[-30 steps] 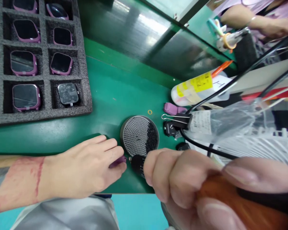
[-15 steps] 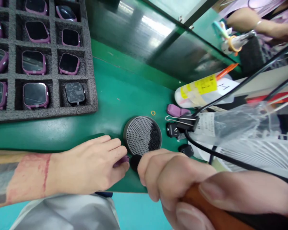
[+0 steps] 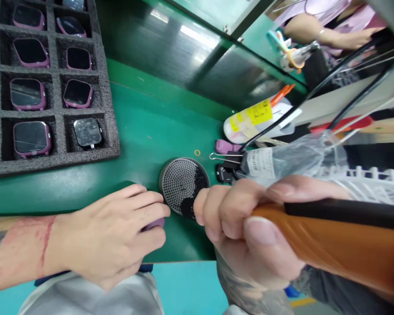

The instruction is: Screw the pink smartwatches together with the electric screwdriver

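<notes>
My left hand (image 3: pixel 118 236) is closed on a purple watch case (image 3: pixel 154 224), mostly covered by my fingers, low over the green bench. My right hand (image 3: pixel 239 223) grips an orange and black electric screwdriver (image 3: pixel 341 245). Its black front end (image 3: pixel 188 207) is over the lower rim of a round grey screw tray (image 3: pixel 179 181); its bit cannot be made out. Small black screws (image 3: pixel 201 178) lie heaped on the tray's right side, beside rows of holes. To the left, a grey foam tray (image 3: pixel 110 118) holds several purple watch bodies (image 3: pixel 32 138) and one bare black watch module (image 3: pixel 88 132).
Right of the screw tray lie a purple strap piece (image 3: pixel 226 146), a binder clip (image 3: pixel 233 159) and a clear plastic bag (image 3: pixel 289 153). A white bottle (image 3: pixel 249 120) lies behind them. Black cables (image 3: pixel 302 103) cross the right side. Another person's arm (image 3: pixel 335 37) shows at the top right.
The screwdriver's front end has moved from beside the purple watch case to over the screw tray's edge. The driver's orange body now shows more. The whole view has shifted slightly.
</notes>
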`<state>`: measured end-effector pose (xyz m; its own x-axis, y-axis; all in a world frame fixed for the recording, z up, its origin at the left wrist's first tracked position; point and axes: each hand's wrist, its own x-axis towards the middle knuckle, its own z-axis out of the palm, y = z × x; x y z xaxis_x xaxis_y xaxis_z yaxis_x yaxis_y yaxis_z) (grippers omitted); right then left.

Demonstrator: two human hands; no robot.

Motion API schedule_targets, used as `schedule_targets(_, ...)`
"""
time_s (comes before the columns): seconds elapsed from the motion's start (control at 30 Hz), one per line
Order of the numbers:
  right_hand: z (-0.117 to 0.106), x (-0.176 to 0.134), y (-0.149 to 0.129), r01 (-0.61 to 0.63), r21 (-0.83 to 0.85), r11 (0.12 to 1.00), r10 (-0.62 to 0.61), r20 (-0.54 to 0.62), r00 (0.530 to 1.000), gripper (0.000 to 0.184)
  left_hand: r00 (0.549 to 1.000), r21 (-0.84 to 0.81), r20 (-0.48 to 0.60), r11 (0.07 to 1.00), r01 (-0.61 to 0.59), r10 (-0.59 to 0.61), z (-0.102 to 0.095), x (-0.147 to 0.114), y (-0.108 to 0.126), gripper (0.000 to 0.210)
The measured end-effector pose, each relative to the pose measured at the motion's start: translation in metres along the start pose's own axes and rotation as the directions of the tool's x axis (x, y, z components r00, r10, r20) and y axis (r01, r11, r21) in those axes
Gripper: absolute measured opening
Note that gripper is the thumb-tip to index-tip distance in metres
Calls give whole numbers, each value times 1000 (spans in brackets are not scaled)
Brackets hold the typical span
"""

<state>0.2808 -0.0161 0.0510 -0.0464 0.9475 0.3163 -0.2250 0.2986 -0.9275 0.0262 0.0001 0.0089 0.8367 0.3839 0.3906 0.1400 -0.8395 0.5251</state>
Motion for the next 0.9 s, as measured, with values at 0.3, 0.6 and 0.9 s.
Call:
schedule_targets(0.3, -10, 4, -1, 37, -15, 999, -34, 134, 990, 23, 999, 94, -25, 995, 33, -30, 10, -1, 0, 23)
schedule_targets(0.6, -10, 2, 0, 37, -51, 998, -31, 122, 992, 24, 999, 48, -4, 998, 46, -46, 9, -3, -2, 20)
schedule_targets(0.9, 5, -23, -29, -43, -34, 999, 38, -117, 992, 24, 996, 37, 32, 996, 83, -85, 14, -3, -1, 5)
